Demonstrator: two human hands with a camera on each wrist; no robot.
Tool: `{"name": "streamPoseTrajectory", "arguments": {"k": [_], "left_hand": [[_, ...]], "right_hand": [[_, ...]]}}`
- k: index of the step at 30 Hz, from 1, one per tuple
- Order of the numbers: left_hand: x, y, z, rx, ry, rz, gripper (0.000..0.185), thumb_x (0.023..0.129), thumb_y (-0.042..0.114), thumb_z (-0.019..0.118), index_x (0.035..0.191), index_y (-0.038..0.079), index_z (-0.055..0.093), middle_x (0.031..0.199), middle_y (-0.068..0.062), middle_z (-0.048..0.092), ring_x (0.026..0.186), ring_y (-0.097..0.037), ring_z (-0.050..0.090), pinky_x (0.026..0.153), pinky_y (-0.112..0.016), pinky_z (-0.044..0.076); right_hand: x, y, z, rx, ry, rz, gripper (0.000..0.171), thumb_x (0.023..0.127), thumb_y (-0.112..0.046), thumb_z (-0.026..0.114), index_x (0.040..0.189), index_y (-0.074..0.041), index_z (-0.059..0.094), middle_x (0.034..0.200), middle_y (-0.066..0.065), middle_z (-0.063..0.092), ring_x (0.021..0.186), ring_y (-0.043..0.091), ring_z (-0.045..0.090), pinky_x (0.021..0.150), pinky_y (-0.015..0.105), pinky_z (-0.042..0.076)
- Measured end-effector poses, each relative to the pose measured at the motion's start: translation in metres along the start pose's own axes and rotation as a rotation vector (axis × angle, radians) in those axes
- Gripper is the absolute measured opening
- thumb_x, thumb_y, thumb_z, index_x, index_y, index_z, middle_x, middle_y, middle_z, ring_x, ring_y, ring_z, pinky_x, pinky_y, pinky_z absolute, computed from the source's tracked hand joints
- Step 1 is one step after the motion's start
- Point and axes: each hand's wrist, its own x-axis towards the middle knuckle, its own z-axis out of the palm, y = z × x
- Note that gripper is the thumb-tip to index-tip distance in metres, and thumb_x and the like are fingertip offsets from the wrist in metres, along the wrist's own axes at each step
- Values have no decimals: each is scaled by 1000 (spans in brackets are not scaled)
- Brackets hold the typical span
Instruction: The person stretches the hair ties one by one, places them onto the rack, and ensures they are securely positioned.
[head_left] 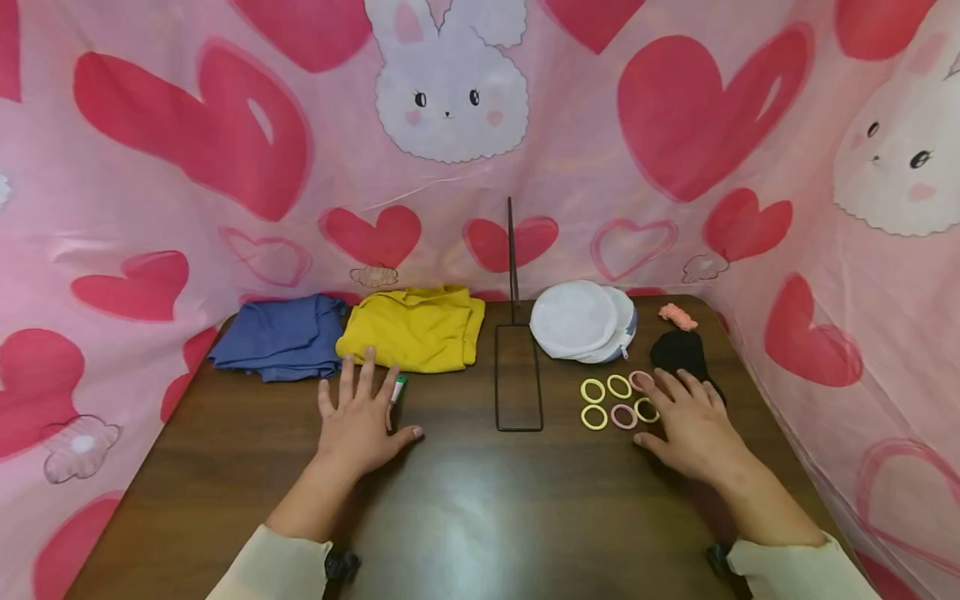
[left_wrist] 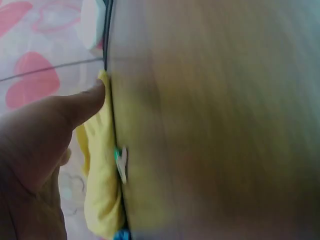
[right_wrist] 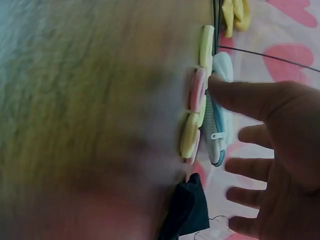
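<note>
We record six small elastic hair rings (head_left: 618, 400), yellow and pink, lying flat in two short rows on the dark brown wooden table (head_left: 465, 508), right of its middle and nearer the far edge than the near one. Our right hand (head_left: 693, 425) lies palm down just beside them on their right, fingers straight and spread, holding nothing; its fingertips (head_left: 647, 383) reach the nearest rings, one pink and one yellow, though we cannot tell whether they press them. In the right wrist view the rings (right_wrist: 196, 100) show edge-on beside the outstretched fingers (right_wrist: 235, 92).

Our left hand (head_left: 360, 421) rests flat on the table left of the middle, fingers spread and straight, gripping nothing. A small white and green marker (head_left: 398, 389) lies just beside its forefinger, partly hidden.

Between the two hands stands a black wire frame (head_left: 517, 375), its rectangular base flat on the table and a thin upright rod rising from its far end.

Along the far edge, from the left corner: a folded blue cloth (head_left: 281, 336), a folded yellow cloth (head_left: 412, 327) touching it, then, past the frame, a round white zipped mesh pouch (head_left: 581, 321). Toward the far right corner lie a small coral-pink scrunchie (head_left: 677, 315) and a black fabric piece (head_left: 681, 352), the latter just beyond the right hand's fingers.

A pink drape printed with red hearts and white rabbits (head_left: 450, 125) encloses the table on three sides. We note cream sleeves (head_left: 273, 571) at both wrists.
</note>
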Motion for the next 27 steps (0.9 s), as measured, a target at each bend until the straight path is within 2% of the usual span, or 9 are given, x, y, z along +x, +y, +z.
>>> {"name": "streamPoseTrajectory", "arguments": {"k": [2, 4, 8, 14, 19, 24, 27], "left_hand": [[4, 10, 0, -40, -14, 19, 103, 83, 70, 73, 165, 24, 32, 174, -11, 0, 156, -43, 0, 111, -76, 10], [8, 20, 1, -74, -22, 41, 97, 85, 66, 74, 164, 25, 35, 173, -10, 7, 153, -43, 13, 107, -73, 20], [16, 42, 5, -152, -26, 85, 89, 87, 61, 76, 161, 26, 42, 169, -11, 23, 146, -42, 27, 103, -67, 28], [28, 71, 10, -209, -65, 148, 81, 90, 58, 73, 159, 26, 45, 162, -10, 36, 143, -40, 33, 107, -67, 30], [37, 92, 11, -236, -89, 196, 76, 92, 57, 72, 157, 24, 49, 159, -11, 41, 140, -39, 39, 102, -61, 34], [42, 104, 13, -254, -109, 205, 74, 92, 57, 72, 155, 24, 51, 157, -10, 44, 139, -39, 39, 100, -60, 35], [45, 107, 18, -238, -142, 200, 74, 93, 58, 71, 156, 26, 50, 158, -8, 42, 140, -38, 39, 101, -59, 35]], "right_hand": [[1, 1, 0, -1, -9, -16, 79, 82, -37, 87, 148, -7, 56, 141, 27, 57, 130, 52, 45, 101, 74, 33], [3, 2, 1, -1, -16, -22, 70, 83, -33, 87, 142, -6, 62, 132, 24, 64, 119, 48, 54, 94, 69, 42], [9, 5, 3, 18, -25, -13, 59, 83, -27, 87, 133, -3, 68, 125, 23, 67, 110, 46, 59, 88, 64, 48], [14, 9, 7, 39, -30, 33, 50, 84, -24, 85, 129, -7, 72, 124, 23, 66, 111, 46, 59, 90, 65, 48], [15, 10, 7, 63, -40, 23, 41, 84, -18, 83, 123, -8, 75, 119, 19, 71, 109, 44, 65, 90, 62, 50], [18, 7, 0, 102, 46, -20, 37, 82, -12, 82, 118, -7, 76, 108, 11, 73, 97, 33, 69, 84, 56, 53], [21, 1, -6, 164, 161, -107, 36, 82, -11, 82, 116, -5, 75, 105, 7, 70, 89, 24, 65, 80, 51, 54]]}}
